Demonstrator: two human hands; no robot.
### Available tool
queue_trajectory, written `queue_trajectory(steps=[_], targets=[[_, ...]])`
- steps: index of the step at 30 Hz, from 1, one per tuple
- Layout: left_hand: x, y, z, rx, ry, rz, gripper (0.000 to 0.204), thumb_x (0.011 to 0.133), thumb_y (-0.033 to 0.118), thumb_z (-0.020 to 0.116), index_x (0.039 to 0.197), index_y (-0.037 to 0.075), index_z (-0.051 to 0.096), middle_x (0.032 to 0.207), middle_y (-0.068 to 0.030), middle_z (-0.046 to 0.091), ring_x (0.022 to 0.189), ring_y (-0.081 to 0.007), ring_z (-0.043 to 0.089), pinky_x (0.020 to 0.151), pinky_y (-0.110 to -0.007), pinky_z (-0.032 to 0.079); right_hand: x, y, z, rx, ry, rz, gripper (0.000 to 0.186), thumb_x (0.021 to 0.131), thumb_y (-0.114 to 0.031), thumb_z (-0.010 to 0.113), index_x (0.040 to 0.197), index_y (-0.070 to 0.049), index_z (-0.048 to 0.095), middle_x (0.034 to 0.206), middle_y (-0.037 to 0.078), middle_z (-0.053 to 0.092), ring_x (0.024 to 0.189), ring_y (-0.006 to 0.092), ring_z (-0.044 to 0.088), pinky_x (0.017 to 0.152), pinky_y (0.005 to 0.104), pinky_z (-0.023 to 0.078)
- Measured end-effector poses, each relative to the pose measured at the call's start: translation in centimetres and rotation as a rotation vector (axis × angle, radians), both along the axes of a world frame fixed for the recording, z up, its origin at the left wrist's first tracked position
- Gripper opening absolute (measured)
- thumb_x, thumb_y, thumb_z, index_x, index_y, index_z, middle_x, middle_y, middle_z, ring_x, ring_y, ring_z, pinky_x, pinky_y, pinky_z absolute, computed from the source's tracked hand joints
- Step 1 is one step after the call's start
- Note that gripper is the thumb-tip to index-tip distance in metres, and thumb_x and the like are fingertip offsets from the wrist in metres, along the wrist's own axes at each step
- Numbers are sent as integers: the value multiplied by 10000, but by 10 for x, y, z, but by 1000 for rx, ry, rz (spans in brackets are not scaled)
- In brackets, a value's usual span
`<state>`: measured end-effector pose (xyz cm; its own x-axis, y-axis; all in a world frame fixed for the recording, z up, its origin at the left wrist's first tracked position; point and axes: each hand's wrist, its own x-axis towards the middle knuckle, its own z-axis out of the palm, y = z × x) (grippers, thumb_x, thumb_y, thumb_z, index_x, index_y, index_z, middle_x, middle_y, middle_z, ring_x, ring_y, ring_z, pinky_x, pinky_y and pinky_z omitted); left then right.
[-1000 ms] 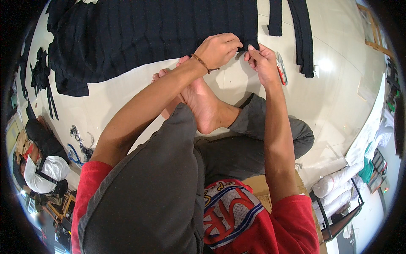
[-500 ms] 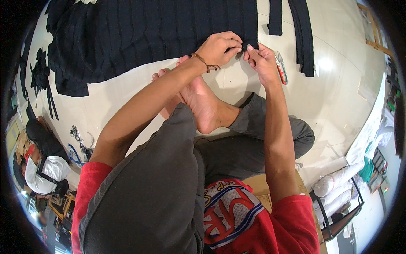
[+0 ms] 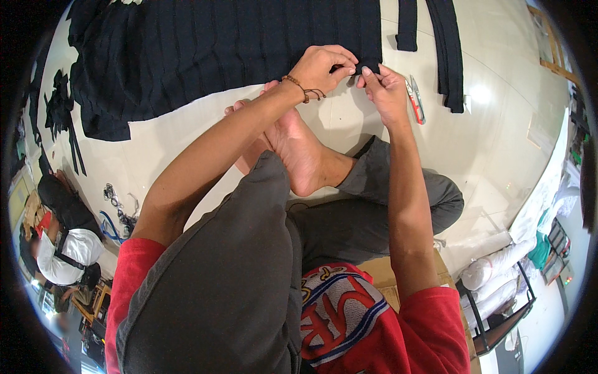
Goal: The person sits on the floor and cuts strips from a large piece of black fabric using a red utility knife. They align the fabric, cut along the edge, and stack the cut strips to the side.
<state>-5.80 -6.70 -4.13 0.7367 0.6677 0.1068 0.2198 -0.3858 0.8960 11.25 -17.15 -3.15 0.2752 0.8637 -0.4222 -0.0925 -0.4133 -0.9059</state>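
Note:
A large piece of dark pleated or ribbed fabric [image 3: 205, 50] is spread over the pale tiled floor in front of me. Both hands work at its near right corner. My left hand [image 3: 324, 67], with a brown beaded bracelet on the wrist, pinches the fabric's near edge between thumb and fingers. Close beside it, my right hand [image 3: 384, 87] has thumb and forefinger closed on the same corner. The fingertips of the two hands are a short gap apart. Just right of my right hand lie thread snips [image 3: 416, 103] with a red handle, touched by neither hand.
Long dark fabric strips [image 3: 450, 62] and a shorter strip [image 3: 407, 28] lie to the right. Dark scraps [image 3: 60, 112] and tangled cords [image 3: 121, 209] are at the left. Another person [image 3: 71, 255] sits far left. White wrapped rolls [image 3: 498, 268] rest on a rack at right. My bare feet are below the fabric.
Hardly anything differs. The fabric's right edge and its near corner have shifted very slightly, and my fingers remain at the same corner.

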Motion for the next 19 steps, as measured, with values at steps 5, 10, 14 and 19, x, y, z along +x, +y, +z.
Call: queue_trajectory(steps=[5, 10, 14, 19], targets=[[0, 1, 1, -1, 8, -4, 140, 865, 127, 716, 941, 23, 771, 1058, -103, 746, 913, -265, 726, 832, -344, 583, -2, 0, 3, 10, -21, 1, 162, 978, -152, 671, 851, -52, 677, 733, 27, 682, 556, 35, 456, 510, 206, 368], [0, 1, 1, -9, 29, -2, 130, 858, 121, 720, 925, 22, 769, 1052, -104, 746, 902, -263, 728, 813, -341, 586, -4, 0, 7, 12, -38, 9, 187, 981, -145, 665, 821, -47, 673, 728, 29, 684, 553, 34, 454, 509, 207, 369], [1, 0, -2, -4, 2, 6, 135, 842, 125, 705, 887, 9, 759, 1040, -109, 743, 870, -253, 727, 790, -334, 586, -3, -2, 3, 9, -71, 18, 194, 981, -143, 665, 810, -51, 669, 721, 32, 686, 545, 31, 449, 497, 207, 365], [2, -1, -6, 68, -35, -1, 140, 820, 132, 679, 831, 1, 726, 1024, -105, 724, 803, -246, 714, 768, -334, 582, -5, -1, 4, 6, -98, 25, 213, 979, -146, 668, 787, -53, 656, 719, 34, 686, 538, 31, 444, 489, 210, 361]])
